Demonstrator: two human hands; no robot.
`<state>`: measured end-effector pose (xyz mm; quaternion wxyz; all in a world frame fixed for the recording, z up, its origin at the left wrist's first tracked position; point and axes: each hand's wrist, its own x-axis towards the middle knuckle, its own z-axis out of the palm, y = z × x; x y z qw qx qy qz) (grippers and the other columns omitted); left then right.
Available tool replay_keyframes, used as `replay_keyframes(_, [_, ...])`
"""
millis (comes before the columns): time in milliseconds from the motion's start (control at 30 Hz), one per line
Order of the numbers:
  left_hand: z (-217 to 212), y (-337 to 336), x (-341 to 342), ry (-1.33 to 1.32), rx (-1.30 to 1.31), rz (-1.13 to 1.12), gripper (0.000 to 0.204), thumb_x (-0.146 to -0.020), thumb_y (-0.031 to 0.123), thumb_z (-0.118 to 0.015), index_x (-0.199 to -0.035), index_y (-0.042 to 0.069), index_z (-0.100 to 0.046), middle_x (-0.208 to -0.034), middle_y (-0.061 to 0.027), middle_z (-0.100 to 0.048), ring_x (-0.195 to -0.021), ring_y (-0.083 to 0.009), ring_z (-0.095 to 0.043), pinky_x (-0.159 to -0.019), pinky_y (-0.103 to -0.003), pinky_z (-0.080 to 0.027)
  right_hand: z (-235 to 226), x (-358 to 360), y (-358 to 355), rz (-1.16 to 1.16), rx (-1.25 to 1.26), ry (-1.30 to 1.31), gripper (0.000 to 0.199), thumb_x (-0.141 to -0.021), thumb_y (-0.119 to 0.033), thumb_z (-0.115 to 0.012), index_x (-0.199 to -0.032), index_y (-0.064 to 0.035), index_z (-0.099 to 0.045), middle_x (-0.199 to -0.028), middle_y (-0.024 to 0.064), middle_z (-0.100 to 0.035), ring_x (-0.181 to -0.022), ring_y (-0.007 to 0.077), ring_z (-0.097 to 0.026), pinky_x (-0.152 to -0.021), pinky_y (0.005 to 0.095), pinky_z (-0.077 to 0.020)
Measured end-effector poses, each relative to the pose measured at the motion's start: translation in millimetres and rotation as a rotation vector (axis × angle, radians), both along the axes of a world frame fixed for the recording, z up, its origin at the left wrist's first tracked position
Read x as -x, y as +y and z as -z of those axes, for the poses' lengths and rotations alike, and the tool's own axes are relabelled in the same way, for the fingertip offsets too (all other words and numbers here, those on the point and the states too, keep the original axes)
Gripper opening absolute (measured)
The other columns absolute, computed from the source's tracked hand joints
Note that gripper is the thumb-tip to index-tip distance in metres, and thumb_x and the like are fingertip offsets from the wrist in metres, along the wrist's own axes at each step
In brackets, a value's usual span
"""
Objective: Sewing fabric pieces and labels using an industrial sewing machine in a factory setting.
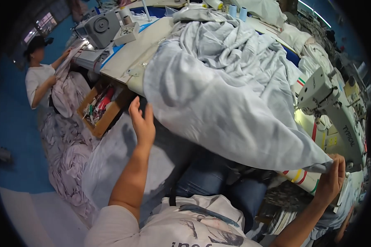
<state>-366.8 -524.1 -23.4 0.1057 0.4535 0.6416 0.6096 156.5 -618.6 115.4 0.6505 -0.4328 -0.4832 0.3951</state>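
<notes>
Cloth point(226, 111) lies on the table point(125, 66), between a sewing machine point(332, 99) on the right and a small box point(126, 34) on the left. Nearer than the box, a drawer point(108, 118) sits below the table's edge.

Left hand point(144, 127) at 9 o'clock, loose and empty, fingers parted toward 12! Its bare forearm point(130, 177) slants up from 7. Right hand point(334, 177) reaches out at 4 o'clock, fingertips pinched together!
</notes>
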Motion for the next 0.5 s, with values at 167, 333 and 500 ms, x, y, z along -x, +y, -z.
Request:
replay_keyframes(167, [-14,116,52,0.479,0.210,-0.064,0.065,-0.089,0.040,-0.065,-0.126,-0.011,-0.048,-0.128,-0.0288,-0.053,-0.119,-0.0346,-0.054,-0.101,-0.039,-0.041,50,-50,-8,0.356,0.043,0.278,0.016,-0.100,-0.018,-0.054,-0.107,-0.0047,-0.060,-0.097,0.0000,-0.063,-0.085,0.0072,-0.058,-0.078,0.0214,-0.0445])
replay_keyframes(333, [-49,194,-16,0.267,0.443,0.209,0.082,-0.081,0.047,-0.070,-0.133,-0.011,-0.045,-0.134,-0.0305,-0.051,-0.116,-0.0419,-0.057,-0.100,-0.041,-0.044,111,-74,-21,0.411,0.196,0.383,0.010,-0.097,-0.019,-0.061,-0.103,-0.0112,-0.061,-0.091,-0.0059,-0.061,-0.072,0.0025,-0.055,-0.061,0.0171,-0.0444])
replay_keyframes(500, [-94,205,24,-0.148,0.800,0.476,0.059,-0.082,0.042,-0.073,-0.118,-0.004,-0.063,-0.117,-0.0195,-0.065,-0.109,-0.0314,-0.062,-0.095,-0.041,-0.049,116,-11,-16,0.544,0.212,-0.081,0.010,-0.094,-0.011,-0.062,-0.100,-0.0047,-0.057,-0.092,-0.0017,-0.055,-0.086,0.0092,-0.052,-0.078,0.0239,-0.0440])
